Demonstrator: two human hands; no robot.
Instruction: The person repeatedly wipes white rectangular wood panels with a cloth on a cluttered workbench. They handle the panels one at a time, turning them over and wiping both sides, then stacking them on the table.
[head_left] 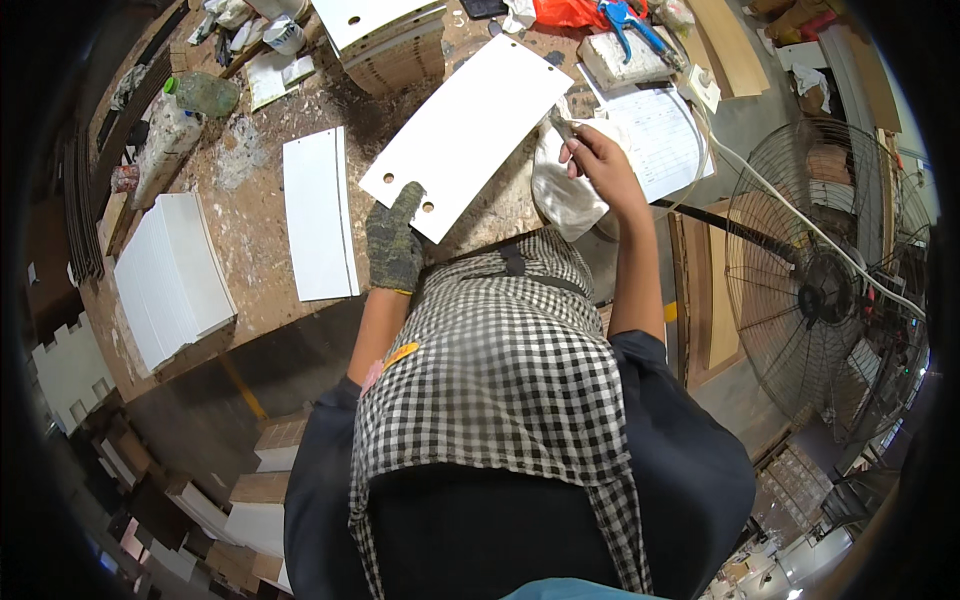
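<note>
The gloved left hand (395, 240) is closed on the lower end of a white board (475, 130), with part of the glove lying on its face between two round holes. The bare right hand (605, 165) pinches a small tool (561, 125) beside the board's right edge; which kind of tool it is, and whether it touches the edge, one cannot tell.

The board lies slantwise in front of the person, over the table (255, 235). The step in hand seems to be a treatment or cleaning of this edge. The next move probably calls for a firm left grip and a light, even pass of the tool, so that the white face is not scratched.

Under the right hand there is a cloth (570, 195), and beyond it a ruled sheet (655, 150), a white block (610, 68) and a blue tool (622, 28). Left of the board lie a narrow panel (315, 215) and a fanned stack (175, 280); behind stands a taller pile (395, 60). A bottle (208, 95) lies on the table, whose surface is stained.

To the right, a large fan (815, 290) stands on the grey floor; at lower left, more boards (262, 525) are piled.
</note>
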